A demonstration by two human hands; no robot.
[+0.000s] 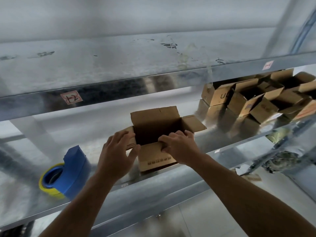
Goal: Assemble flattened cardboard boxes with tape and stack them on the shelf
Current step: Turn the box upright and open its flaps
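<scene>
While the open box [154, 158] stands by the shelf [171, 179] front edge, right grip [179, 145] curls over its near rim, left grip [116, 155] touches its left flap, fingers spread; tape dispenser [70, 173] well left

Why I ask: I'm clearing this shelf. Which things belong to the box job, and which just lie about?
Job: box, right hand gripping its front flap, left hand on its side; tape dispenser; stacked boxes; shelf.
Lying about: scraps; mottled bundle, unclear what.
</scene>
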